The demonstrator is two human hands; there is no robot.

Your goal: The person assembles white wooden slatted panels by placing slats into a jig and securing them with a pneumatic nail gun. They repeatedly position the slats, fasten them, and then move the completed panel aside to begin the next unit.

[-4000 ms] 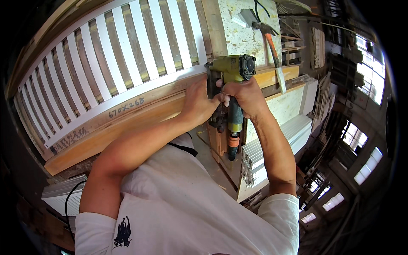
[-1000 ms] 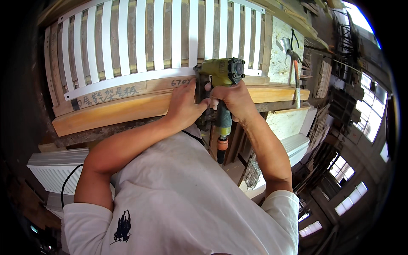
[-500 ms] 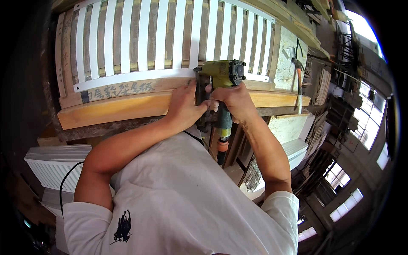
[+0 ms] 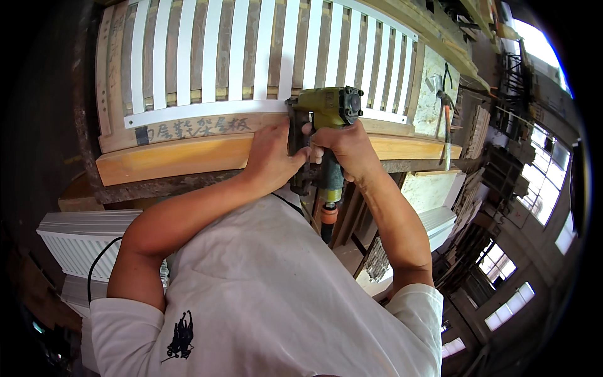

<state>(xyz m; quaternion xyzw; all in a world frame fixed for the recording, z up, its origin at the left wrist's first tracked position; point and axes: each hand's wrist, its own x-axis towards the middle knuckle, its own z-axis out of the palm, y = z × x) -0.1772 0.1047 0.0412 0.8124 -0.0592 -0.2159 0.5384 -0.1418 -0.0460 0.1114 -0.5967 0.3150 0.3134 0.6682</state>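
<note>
Head view: one olive-green and black pneumatic nail gun (image 4: 322, 103), nose at the near rail (image 4: 207, 109) of a white slatted panel (image 4: 237, 56), laid on the worn brown surface (image 4: 125, 192). Right hand (image 4: 345, 147): fingers curled around the grip (image 4: 331, 174). Left hand (image 4: 270, 157): against the black magazine (image 4: 296, 139); whether its fingers pinch, cannot tell. Handling note, as judgement: nose square to the rail, left fingertips clear of it, panel steady.

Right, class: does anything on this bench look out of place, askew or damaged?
Nothing looks spilled or broken. One mild oddity: the hammer at right lies with its handle jutting past the wooden bar, so it might get knocked.
</note>
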